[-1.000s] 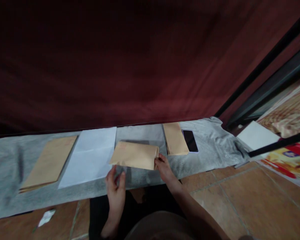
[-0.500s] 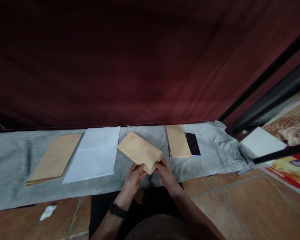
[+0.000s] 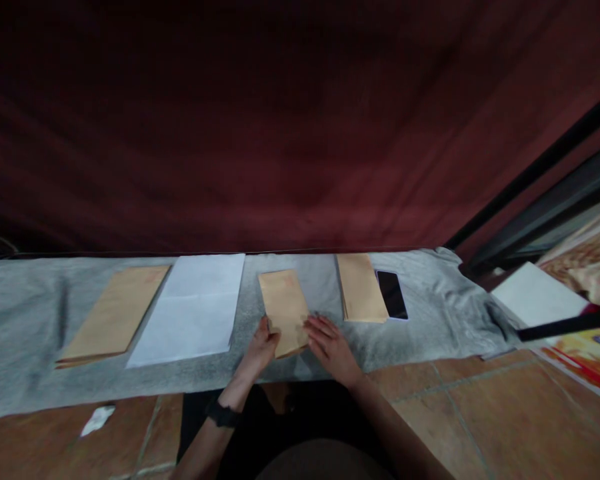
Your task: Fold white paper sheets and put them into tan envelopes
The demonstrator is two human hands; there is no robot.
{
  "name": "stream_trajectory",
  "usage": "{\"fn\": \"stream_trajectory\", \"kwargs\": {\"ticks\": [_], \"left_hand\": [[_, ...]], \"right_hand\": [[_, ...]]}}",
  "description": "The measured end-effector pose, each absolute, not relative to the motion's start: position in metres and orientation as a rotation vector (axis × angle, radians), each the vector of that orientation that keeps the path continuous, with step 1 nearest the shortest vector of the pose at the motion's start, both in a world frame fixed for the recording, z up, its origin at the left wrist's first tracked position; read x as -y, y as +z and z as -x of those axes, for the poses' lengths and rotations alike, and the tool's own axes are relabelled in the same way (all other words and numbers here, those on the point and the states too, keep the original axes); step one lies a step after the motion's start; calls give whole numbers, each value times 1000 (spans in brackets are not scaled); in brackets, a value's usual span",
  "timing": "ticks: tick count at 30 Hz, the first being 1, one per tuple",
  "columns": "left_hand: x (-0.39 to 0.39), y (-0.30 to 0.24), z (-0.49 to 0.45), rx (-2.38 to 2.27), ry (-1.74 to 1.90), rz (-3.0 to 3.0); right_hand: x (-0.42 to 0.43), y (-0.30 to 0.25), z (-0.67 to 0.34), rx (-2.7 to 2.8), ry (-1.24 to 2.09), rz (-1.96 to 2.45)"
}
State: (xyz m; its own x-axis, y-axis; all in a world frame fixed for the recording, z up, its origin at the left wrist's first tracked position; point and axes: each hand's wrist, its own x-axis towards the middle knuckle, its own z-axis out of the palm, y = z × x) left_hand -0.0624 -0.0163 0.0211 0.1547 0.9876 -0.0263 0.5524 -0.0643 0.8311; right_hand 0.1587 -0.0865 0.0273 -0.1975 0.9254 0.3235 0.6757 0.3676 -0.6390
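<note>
A brown paper envelope point(image 3: 283, 300) lies in front of me on the grey cloth, its near end toward me. My left hand point(image 3: 264, 343) holds its lower left edge, the thumb on top and the other fingers mostly hidden. Against the right edge near the bottom rests my right hand point(image 3: 330, 345), its fingers stretched out and together. To the right is a small stack of brown envelopes point(image 3: 363, 288), with a dark-screened phone point(image 3: 393, 295) beside it. On the left are a stack of white paper sheets point(image 3: 193, 317) and a larger pile of brown envelopes point(image 3: 115, 313).
The grey cloth point(image 3: 430, 320) covers a long, narrow surface against a dark red curtain point(image 3: 300, 167). Dark metal bars point(image 3: 540, 167) and a white panel point(image 3: 537, 293) stand at the right. A white scrap point(image 3: 98, 420) lies on the tiled floor point(image 3: 505, 407).
The envelope has turned from slanted to nearly lengthwise and now lies lower on the cloth. My left hand has shifted to its left edge; my right hand's fingers have straightened out.
</note>
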Motion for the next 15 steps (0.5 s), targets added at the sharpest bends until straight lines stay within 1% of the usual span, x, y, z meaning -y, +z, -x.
{"fn": "stream_trajectory", "kwargs": {"ticks": [2, 5, 9, 12, 15], "left_hand": [[14, 23, 67, -1604, 684, -1829], [5, 30, 62, -1754, 600, -2069], [-28, 35, 29, -1524, 728, -2439], [-63, 29, 5, -1479, 570, -2516], [-90, 18, -4, -1461, 511, -2532]], "right_hand": [[87, 29, -157, 2128, 416, 1359], [88, 28, -153, 2161, 356, 1402], [89, 26, -150, 2150, 336, 1435], [89, 28, -149, 2140, 332, 1452], [88, 30, -148, 2123, 333, 1454]]}}
